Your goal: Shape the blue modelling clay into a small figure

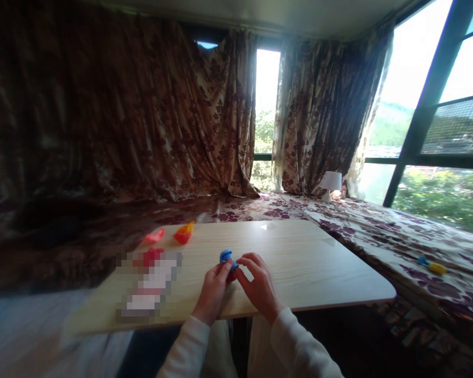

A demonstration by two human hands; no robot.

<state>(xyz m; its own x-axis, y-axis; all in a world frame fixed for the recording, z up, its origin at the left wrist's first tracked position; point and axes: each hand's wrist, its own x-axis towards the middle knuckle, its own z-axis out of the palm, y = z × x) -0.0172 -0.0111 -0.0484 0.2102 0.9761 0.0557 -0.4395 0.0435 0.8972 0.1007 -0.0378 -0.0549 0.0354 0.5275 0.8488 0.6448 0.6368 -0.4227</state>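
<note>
A small, bright blue, folded-looking object point(226, 255) is held up just above the near part of the table; its exact kind I cannot make out. My left hand point(215, 289) grips it from below, with the thumb pressed against its side. A darker blue and reddish bit shows between the hands. From the right, my right hand point(260, 283) brings thumb and forefinger together at the object's lower right edge, its other fingers loosely curled. The fingers partly cover the lower part of the object.
On the pale wooden table point(299, 262) lie a red-and-yellow piece point(184, 233), a pink piece point(154, 236) and a dark red piece point(153, 256). A blurred-out item point(152, 283) is at the left. A lamp point(331, 181) and a blue-and-yellow item point(436, 268) sit on the patterned cloth.
</note>
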